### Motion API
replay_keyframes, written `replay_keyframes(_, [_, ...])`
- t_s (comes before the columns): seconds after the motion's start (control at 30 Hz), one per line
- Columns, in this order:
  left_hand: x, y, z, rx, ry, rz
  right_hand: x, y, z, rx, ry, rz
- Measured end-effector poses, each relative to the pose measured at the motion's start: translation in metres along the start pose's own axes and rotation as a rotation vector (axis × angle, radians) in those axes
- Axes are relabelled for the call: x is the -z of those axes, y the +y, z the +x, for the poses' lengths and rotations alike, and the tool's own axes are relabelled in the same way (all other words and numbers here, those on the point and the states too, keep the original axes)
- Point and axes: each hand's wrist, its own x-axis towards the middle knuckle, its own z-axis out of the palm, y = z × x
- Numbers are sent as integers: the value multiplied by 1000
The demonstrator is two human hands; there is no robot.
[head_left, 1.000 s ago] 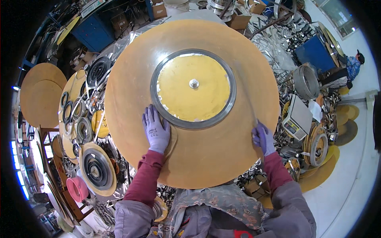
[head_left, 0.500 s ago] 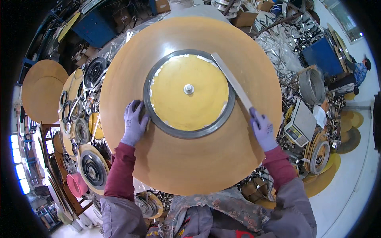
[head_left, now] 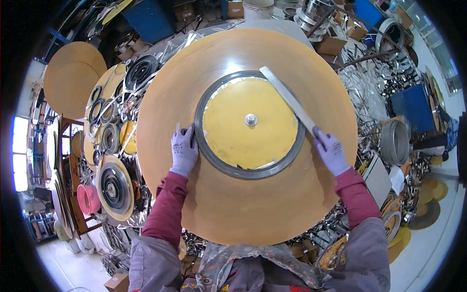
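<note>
A large tan round board point(head_left: 233, 209) carries a dark grey ring point(head_left: 214, 163) around a yellow disc point(head_left: 228, 141). A metal bolt end with a nut point(head_left: 251, 119) stands at the disc's middle. My right hand point(head_left: 332, 150), in a lavender glove, grips the near end of a flat grey bar point(head_left: 287, 97), which slants across the ring's right side. Partly spread, the gloved fingers of my left hand point(head_left: 185, 152) rest on the board by the ring's left edge. A small pale sliver shows at those fingertips; I cannot make out what it is.
Coiled rings point(head_left: 111, 138) and round plates lie at the left, near a pink tub point(head_left: 88, 199). Metal scraps and strips point(head_left: 362, 92) are heaped at the right, with a wire coil point(head_left: 394, 142). A white bucket point(head_left: 258, 9) stands behind the board.
The view has shifted, so the board sits further right and lower. The ring and disc look turned, with the pale edge patches in new places. My right hand still holds the bar.
</note>
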Motion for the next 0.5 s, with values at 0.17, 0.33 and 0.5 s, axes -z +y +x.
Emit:
replay_keyframes(0.17, [-1, 5, 9, 41, 13, 105, 7, 11, 16, 35, -7, -60])
replay_keyframes(0.33, [-9, -2, 9, 24, 97, 44, 8, 40, 40, -44, 70, 137])
replay_keyframes(0.5, [-7, -5, 7, 7, 123, 33, 19, 15, 93, 196, 190, -458])
